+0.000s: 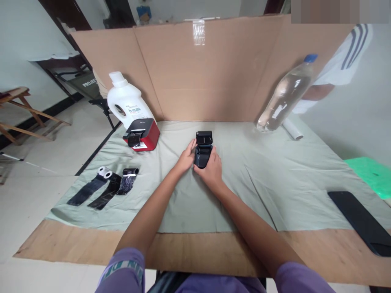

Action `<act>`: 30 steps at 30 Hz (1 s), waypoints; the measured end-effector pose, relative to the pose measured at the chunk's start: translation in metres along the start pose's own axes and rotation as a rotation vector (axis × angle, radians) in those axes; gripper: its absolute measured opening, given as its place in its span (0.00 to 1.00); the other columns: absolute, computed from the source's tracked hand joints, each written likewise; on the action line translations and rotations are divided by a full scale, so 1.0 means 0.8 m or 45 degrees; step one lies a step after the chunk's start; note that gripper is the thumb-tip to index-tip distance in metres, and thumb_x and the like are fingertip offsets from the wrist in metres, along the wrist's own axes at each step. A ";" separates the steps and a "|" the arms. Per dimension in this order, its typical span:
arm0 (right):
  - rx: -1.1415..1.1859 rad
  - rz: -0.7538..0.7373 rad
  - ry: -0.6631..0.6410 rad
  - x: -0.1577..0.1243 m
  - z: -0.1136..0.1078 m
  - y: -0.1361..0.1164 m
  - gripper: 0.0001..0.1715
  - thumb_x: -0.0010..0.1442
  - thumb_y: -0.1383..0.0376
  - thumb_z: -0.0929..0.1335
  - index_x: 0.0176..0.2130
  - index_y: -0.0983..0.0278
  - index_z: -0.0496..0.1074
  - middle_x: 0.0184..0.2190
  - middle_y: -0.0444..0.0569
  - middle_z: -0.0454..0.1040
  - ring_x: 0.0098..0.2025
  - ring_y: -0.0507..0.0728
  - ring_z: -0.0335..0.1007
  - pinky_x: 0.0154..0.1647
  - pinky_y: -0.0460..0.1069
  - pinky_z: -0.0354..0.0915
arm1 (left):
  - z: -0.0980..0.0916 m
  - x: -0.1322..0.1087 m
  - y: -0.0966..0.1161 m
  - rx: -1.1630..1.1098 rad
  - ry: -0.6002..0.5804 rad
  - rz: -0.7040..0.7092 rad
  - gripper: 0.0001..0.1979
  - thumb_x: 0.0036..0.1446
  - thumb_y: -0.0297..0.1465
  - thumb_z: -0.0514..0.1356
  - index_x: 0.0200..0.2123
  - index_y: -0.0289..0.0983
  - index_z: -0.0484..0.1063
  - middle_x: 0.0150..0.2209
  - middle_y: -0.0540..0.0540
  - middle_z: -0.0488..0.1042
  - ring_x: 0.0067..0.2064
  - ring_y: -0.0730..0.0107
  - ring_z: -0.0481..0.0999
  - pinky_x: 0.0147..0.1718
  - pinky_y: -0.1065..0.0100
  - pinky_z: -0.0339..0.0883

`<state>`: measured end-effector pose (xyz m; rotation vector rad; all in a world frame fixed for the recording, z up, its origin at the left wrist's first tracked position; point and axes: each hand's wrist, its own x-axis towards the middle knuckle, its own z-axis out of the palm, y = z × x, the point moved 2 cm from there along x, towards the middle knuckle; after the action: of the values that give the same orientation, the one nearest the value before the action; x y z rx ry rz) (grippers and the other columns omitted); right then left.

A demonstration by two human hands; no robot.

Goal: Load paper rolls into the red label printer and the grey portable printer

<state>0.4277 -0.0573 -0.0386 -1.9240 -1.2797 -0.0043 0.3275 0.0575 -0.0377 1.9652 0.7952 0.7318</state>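
At the middle of the cloth lies a small black device (203, 155) that looks like a portable printer, its hinged lid (204, 137) folded back at the far end. My right hand (214, 169) grips its right side and near end, thumb across the front. Along the left edge, my left hand (185, 158) holds it with fingers pressed to the side near the hinge. What lies inside the opened part is too dark to make out. Off to the left are black ribbon rolls with unrolled tails (105, 189) and a separate black roll (128, 181).
A red and black label printer (145, 136) stands before a white jug (128, 99). Cardboard (214, 77) walls the back. At right are a clear bottle (284, 97), a white tube (293, 129), a phone (360, 219), a green item (368, 175) and another person's sleeve (351, 53).
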 end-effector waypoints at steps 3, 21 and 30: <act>0.005 0.001 -0.005 0.000 -0.001 0.000 0.66 0.50 0.54 0.74 0.72 0.74 0.40 0.60 0.71 0.66 0.59 0.73 0.66 0.59 0.64 0.63 | -0.004 0.013 0.012 0.178 0.024 -0.054 0.39 0.57 0.19 0.47 0.72 0.31 0.50 0.72 0.38 0.56 0.69 0.64 0.63 0.69 0.55 0.55; 0.062 -0.024 0.009 0.001 0.005 0.008 0.66 0.53 0.45 0.72 0.72 0.76 0.41 0.61 0.76 0.64 0.60 0.75 0.64 0.60 0.68 0.61 | 0.014 0.078 0.126 1.273 -0.519 -0.012 0.13 0.48 0.23 0.66 0.38 0.37 0.84 0.41 0.37 0.83 0.46 0.52 0.80 0.44 0.61 0.69; 0.457 0.098 0.198 0.010 0.002 0.034 0.41 0.71 0.47 0.49 0.72 0.69 0.45 0.66 0.69 0.57 0.66 0.68 0.59 0.62 0.66 0.60 | -0.052 0.038 0.136 0.646 -0.023 0.165 0.18 0.63 0.30 0.52 0.50 0.36 0.78 0.49 0.41 0.80 0.53 0.60 0.76 0.55 0.62 0.66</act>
<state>0.4519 -0.0546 -0.0533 -1.6282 -1.0252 0.1065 0.3422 0.0558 0.0819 2.4927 0.9133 0.6255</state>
